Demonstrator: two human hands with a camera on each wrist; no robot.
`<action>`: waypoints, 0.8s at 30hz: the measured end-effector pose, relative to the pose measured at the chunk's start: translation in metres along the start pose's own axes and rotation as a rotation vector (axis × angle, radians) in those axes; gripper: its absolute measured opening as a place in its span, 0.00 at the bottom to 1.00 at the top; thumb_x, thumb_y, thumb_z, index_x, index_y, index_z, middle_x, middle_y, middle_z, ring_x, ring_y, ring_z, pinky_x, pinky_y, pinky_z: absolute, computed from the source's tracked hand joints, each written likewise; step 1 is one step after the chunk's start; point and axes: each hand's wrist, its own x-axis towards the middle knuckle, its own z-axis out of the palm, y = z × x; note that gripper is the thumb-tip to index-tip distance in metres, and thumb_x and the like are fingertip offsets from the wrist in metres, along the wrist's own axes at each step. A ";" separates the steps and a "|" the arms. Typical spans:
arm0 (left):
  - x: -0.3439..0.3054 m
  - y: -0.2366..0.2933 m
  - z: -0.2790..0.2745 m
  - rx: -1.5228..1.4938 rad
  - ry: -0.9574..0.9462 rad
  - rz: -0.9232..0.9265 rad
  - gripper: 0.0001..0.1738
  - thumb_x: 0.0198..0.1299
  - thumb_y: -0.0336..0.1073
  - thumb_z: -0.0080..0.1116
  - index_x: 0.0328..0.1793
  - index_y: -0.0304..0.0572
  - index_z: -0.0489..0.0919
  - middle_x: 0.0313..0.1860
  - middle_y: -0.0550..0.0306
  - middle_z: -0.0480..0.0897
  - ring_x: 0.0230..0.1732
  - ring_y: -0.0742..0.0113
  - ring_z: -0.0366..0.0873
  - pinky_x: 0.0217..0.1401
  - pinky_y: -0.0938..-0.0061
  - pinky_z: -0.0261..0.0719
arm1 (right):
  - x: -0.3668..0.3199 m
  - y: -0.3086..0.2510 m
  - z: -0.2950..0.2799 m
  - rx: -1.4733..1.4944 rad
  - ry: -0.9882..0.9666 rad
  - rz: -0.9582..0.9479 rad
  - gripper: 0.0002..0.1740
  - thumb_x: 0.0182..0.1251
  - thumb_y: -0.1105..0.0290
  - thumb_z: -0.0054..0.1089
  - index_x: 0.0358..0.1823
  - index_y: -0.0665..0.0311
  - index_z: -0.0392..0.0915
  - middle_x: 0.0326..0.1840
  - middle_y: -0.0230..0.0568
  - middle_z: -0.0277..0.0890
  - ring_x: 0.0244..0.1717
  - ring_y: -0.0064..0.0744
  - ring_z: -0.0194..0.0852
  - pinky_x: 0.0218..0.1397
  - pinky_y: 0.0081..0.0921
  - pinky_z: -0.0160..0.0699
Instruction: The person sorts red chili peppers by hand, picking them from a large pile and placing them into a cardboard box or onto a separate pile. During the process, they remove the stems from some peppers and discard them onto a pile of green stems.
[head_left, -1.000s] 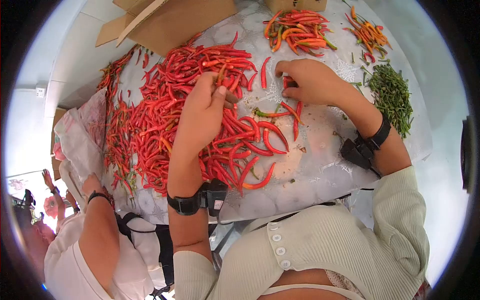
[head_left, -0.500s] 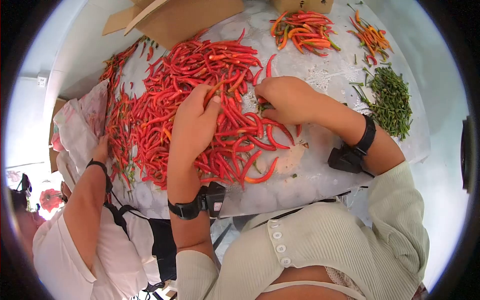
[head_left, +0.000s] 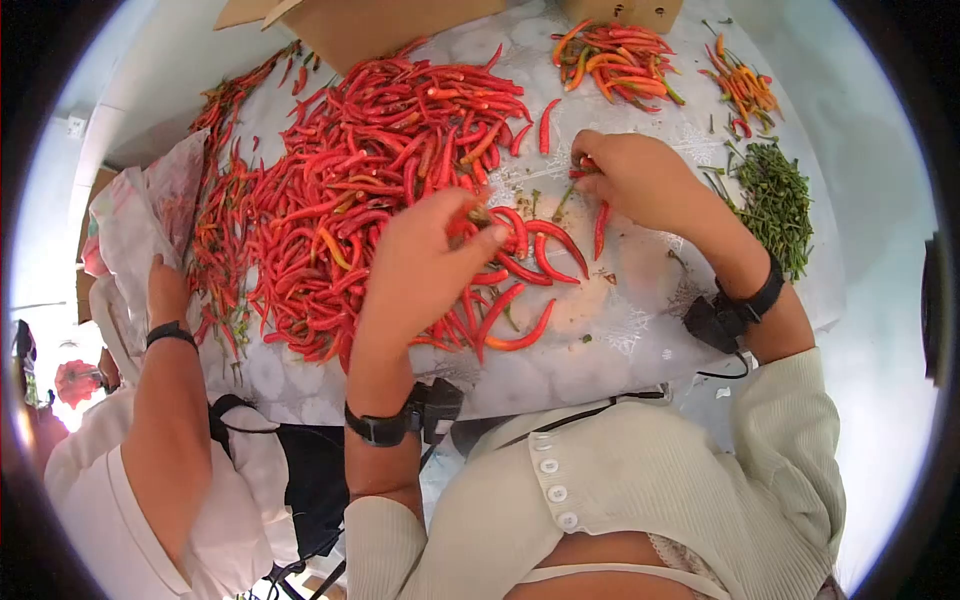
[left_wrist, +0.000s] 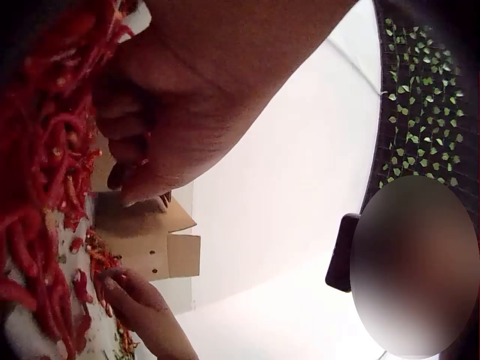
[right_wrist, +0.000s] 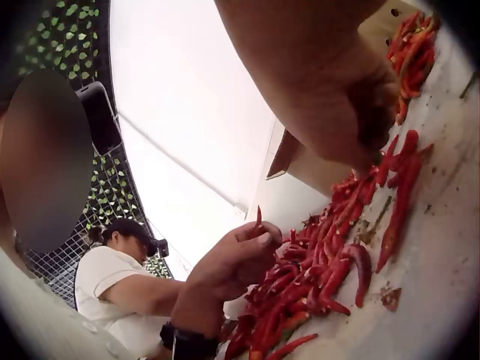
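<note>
My left hand [head_left: 425, 265] is over the near right part of a big heap of red chili peppers [head_left: 320, 225]. Thumb and fingers pinch a red chili pepper [right_wrist: 259, 217], its tip pointing up in the right wrist view. To the right, my right hand [head_left: 645, 180] hangs just above the cloth with curled fingers. Red chili peppers [head_left: 587, 164] show between its thumb and fingers, mostly hidden by the hand. Below its fingertips lies a single red chili [head_left: 601, 232], and green stem bits [head_left: 562, 204] are scattered to the left.
Green stems [head_left: 775, 195] form a pile at right. Smaller piles of red-orange chilies [head_left: 620, 62] and orange chilies [head_left: 742, 82] lie toward the back. Cardboard boxes [head_left: 385, 28] stand behind. At left, another person's hand [head_left: 167, 290] is beside a pale plastic bag [head_left: 140, 220].
My right hand reached left to the heap, then returned right. The chilies lying between my hands are gone from there. My left hand has come nearer to me and slightly right.
</note>
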 end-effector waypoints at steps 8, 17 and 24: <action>0.022 0.013 0.059 0.500 -0.079 0.138 0.13 0.49 0.39 0.63 0.36 0.40 0.76 0.33 0.43 0.80 0.39 0.42 0.79 0.38 0.53 0.75 | 0.005 0.008 0.003 0.050 0.131 -0.046 0.13 0.61 0.65 0.62 0.41 0.64 0.71 0.31 0.48 0.77 0.35 0.47 0.78 0.38 0.40 0.72; -0.005 0.007 -0.001 0.423 0.071 0.065 0.19 0.50 0.40 0.67 0.46 0.37 0.80 0.34 0.44 0.81 0.34 0.48 0.79 0.40 0.59 0.76 | 0.000 0.022 -0.014 0.180 0.257 0.001 0.13 0.62 0.64 0.64 0.39 0.64 0.73 0.26 0.43 0.73 0.30 0.38 0.73 0.34 0.35 0.70; -0.021 0.000 -0.044 0.549 0.322 -0.136 0.17 0.50 0.39 0.68 0.42 0.37 0.81 0.33 0.45 0.82 0.36 0.49 0.80 0.41 0.62 0.75 | 0.026 0.021 0.005 -0.055 0.082 0.010 0.16 0.55 0.61 0.68 0.39 0.63 0.76 0.32 0.47 0.78 0.38 0.50 0.77 0.40 0.43 0.72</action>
